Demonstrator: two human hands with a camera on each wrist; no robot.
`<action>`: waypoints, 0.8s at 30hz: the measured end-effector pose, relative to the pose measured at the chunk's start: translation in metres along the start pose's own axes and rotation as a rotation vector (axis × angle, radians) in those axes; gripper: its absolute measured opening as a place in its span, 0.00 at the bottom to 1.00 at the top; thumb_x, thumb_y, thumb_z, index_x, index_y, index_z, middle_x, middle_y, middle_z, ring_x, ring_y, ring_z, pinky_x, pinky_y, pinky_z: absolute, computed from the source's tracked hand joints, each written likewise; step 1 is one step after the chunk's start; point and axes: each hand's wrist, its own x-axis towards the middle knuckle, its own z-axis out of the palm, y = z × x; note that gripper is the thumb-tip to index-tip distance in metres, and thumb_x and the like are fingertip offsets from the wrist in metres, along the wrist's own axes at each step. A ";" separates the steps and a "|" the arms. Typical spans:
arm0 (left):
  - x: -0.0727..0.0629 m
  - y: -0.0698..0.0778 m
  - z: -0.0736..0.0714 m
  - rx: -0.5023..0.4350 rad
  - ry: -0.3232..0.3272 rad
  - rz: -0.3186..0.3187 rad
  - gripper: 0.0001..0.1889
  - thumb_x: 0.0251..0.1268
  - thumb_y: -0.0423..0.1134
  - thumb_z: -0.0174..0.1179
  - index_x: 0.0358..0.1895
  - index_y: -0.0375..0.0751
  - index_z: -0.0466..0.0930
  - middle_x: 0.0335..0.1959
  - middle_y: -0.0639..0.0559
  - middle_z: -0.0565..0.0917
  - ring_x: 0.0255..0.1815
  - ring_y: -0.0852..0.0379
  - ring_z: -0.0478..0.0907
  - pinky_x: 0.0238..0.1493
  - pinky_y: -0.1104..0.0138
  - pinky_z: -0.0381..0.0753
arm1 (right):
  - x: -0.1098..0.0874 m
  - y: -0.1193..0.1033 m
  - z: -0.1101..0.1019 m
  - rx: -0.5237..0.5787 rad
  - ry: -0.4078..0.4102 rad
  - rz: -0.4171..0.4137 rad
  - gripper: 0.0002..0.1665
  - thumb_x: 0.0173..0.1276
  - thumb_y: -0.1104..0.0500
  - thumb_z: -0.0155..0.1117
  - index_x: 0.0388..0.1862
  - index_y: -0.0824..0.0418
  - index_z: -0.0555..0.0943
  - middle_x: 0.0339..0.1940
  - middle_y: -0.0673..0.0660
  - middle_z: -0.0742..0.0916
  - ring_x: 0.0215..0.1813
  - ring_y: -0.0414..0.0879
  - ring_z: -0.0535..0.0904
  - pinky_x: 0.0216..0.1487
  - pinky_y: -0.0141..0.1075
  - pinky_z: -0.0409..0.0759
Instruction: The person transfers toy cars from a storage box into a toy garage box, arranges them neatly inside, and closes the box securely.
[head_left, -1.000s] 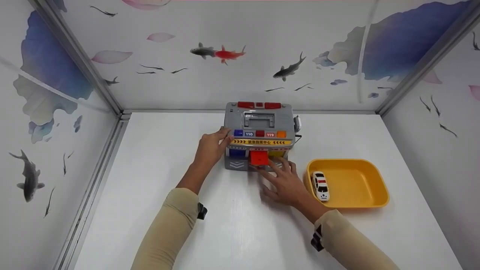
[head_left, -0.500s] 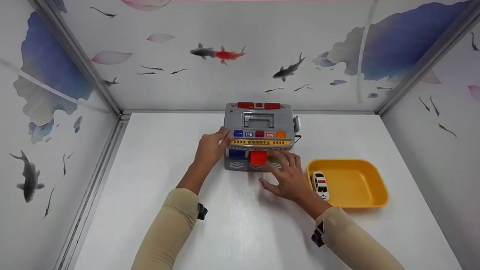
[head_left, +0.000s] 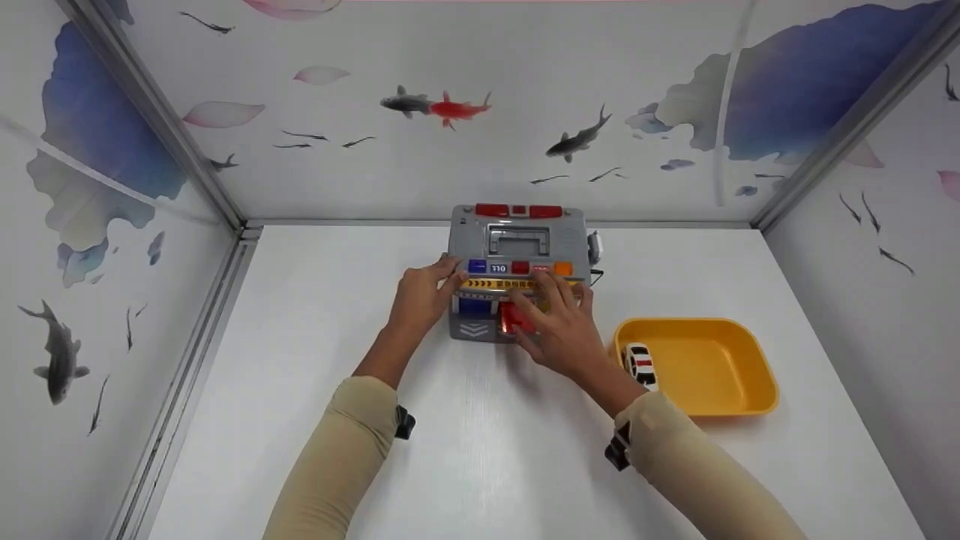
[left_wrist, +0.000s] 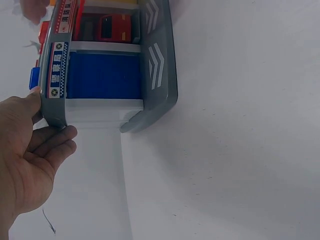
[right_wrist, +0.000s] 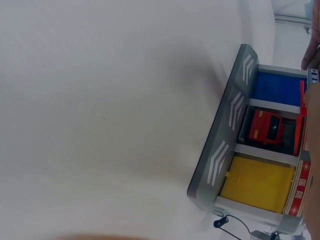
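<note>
A grey toy garage (head_left: 472, 232) stands at the back of the table, with blue, red and yellow doors along its front. The red door (head_left: 516, 319) is swung up, and a red toy truck (right_wrist: 265, 127) sits in the middle bay behind it. The blue door (left_wrist: 105, 75) and yellow door (right_wrist: 257, 184) are down. My left hand (head_left: 420, 300) grips the roof's front left corner, thumb and fingers around the edge. My right hand (head_left: 562, 330) reaches over the front, fingertips at the roof's yellow sign strip and thumb low beside the raised red door.
A yellow tray (head_left: 712, 367) stands on the white table (head_left: 465, 465) to the right, with a white toy police car (head_left: 639, 364) at its left side. A small handset on a cord (right_wrist: 220, 222) hangs at the garage's right side. Printed walls enclose the table.
My right hand moved back from the red door, then forward and up, so its fingers now overlap the roof's front edge. The left hand keeps its grip, and the garage stays put.
</note>
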 end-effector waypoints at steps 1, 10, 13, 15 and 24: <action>0.000 0.000 0.000 0.000 -0.001 -0.001 0.26 0.86 0.56 0.60 0.76 0.47 0.81 0.77 0.45 0.78 0.80 0.46 0.78 0.82 0.51 0.78 | 0.001 -0.001 0.000 0.004 -0.011 0.011 0.39 0.77 0.38 0.72 0.82 0.40 0.72 0.86 0.65 0.69 0.84 0.67 0.66 0.77 0.71 0.66; 0.001 0.000 -0.001 0.002 0.001 0.005 0.26 0.86 0.56 0.60 0.76 0.49 0.81 0.77 0.45 0.79 0.80 0.45 0.78 0.82 0.50 0.77 | 0.007 -0.003 0.006 -0.004 -0.037 0.051 0.41 0.76 0.39 0.75 0.83 0.40 0.71 0.86 0.66 0.68 0.85 0.66 0.65 0.78 0.70 0.64; 0.000 0.000 0.000 -0.001 0.004 0.003 0.26 0.86 0.56 0.60 0.76 0.49 0.81 0.77 0.45 0.78 0.80 0.45 0.78 0.82 0.50 0.77 | 0.009 -0.004 0.010 -0.011 -0.036 0.054 0.43 0.74 0.40 0.78 0.83 0.40 0.70 0.85 0.66 0.68 0.85 0.65 0.65 0.78 0.68 0.63; 0.000 0.000 0.000 -0.001 0.000 0.004 0.26 0.85 0.56 0.61 0.76 0.48 0.81 0.78 0.45 0.78 0.80 0.45 0.78 0.82 0.50 0.77 | 0.009 -0.004 0.013 -0.006 -0.035 0.060 0.45 0.72 0.42 0.81 0.83 0.39 0.70 0.85 0.66 0.68 0.84 0.64 0.64 0.78 0.66 0.63; -0.001 0.001 0.000 0.003 0.003 0.002 0.28 0.85 0.57 0.61 0.77 0.48 0.80 0.78 0.45 0.78 0.80 0.44 0.77 0.81 0.51 0.78 | 0.011 -0.005 0.026 -0.009 -0.012 0.082 0.45 0.71 0.46 0.82 0.81 0.42 0.68 0.82 0.66 0.66 0.83 0.64 0.63 0.82 0.64 0.66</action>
